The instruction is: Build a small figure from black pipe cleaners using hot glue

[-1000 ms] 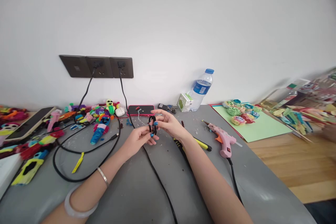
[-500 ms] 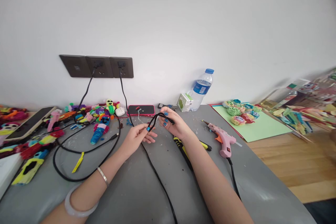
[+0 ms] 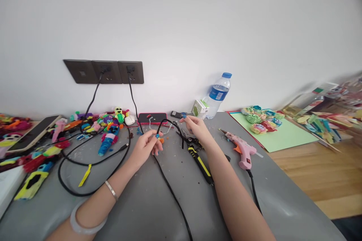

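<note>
My left hand pinches a thin black cord-like strand, with thumb and forefinger closed and the other fingers curled. The strand arches up and to the right, and its loose lengths hang down near the pliers. Close by its far part is my right hand, fingers bent and drawn together; whether anything sits between the fingertips is hidden. Below the right hand lie the yellow-and-black pliers, partly covered by that forearm. A black power cable runs down the table behind my left hand.
To the right lie a pink glue gun and green paper with crepe flowers. A water bottle and small box stand by the wall. Left are colourful fuzzy figures, a coiled cable and a phone.
The black strand, bunched between both hands before, now arches out from my left hand with its ends hanging. My right hand has moved slightly right, uncovering more of the pliers.
</note>
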Demonstrator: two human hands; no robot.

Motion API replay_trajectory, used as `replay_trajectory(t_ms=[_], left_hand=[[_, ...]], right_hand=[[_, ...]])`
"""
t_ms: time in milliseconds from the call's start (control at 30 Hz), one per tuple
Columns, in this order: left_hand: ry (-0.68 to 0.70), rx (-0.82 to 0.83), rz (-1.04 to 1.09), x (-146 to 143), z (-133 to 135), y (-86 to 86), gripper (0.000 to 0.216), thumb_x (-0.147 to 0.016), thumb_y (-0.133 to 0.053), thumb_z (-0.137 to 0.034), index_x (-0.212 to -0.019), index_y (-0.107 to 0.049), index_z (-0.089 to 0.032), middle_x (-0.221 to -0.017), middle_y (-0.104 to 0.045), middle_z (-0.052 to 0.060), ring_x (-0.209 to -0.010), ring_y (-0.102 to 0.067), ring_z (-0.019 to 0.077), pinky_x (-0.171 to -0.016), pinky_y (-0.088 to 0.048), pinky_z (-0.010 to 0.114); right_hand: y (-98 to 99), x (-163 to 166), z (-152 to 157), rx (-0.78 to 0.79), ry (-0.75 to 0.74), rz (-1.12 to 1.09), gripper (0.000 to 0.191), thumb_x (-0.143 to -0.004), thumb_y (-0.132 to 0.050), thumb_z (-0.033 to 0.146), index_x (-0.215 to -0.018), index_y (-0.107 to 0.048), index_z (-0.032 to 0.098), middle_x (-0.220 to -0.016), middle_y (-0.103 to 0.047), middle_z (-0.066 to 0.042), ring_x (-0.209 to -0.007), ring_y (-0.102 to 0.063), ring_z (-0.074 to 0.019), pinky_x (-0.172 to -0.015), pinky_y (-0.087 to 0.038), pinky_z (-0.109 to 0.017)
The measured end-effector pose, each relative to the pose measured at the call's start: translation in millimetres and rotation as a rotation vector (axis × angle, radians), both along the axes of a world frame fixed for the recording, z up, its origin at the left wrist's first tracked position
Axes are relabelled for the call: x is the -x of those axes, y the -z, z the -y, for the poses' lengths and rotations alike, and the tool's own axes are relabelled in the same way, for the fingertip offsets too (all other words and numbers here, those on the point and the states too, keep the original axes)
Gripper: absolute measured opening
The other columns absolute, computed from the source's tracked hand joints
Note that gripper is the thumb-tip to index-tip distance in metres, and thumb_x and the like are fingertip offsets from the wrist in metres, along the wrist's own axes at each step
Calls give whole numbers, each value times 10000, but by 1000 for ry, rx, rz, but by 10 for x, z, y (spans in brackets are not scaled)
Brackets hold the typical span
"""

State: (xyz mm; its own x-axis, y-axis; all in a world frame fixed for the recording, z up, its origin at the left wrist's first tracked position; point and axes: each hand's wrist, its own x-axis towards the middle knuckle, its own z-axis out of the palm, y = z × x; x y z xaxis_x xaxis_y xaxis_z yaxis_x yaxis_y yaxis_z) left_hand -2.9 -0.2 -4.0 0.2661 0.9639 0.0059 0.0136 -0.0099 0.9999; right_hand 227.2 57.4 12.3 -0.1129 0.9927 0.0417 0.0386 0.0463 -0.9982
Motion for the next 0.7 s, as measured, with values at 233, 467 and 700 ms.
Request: replay_trajectory(t_ms=[233, 467, 700], left_hand=[[34, -74, -76, -12, 15, 14, 396, -922, -561, -511, -1060, -639, -148, -705, -673, 25, -487, -544, 107, -492, -420, 231], [-7, -68, -81, -9, 7, 29, 352, -893, -595, -517, -945, -589, -170, -775, -767, 89, -499, -610, 136, -484, -414, 237], [-42, -108, -82, -2, 0, 43, 325, -918, -570, -494, -959, -593, -173, -853, -787, 103, -556, -663, 148, -494, -406, 229]], right_hand=[[-61, 78, 98, 34, -336, -162, 446, -812, -731, 562, -647, -578, 176, -540, -368, 66, -484, -258, -72, -462, -206, -245], [-68, 108, 147, 131, -532, -224, 343, -791, -781, 483, -878, -691, 164, -551, -464, 65, -481, -312, -73, -453, -233, -223], [-63, 143, 135, 225, -435, -310, 303, -765, -797, 415, -922, -709, 172, -678, -575, 21, -556, -450, -86, -471, -314, -201]])
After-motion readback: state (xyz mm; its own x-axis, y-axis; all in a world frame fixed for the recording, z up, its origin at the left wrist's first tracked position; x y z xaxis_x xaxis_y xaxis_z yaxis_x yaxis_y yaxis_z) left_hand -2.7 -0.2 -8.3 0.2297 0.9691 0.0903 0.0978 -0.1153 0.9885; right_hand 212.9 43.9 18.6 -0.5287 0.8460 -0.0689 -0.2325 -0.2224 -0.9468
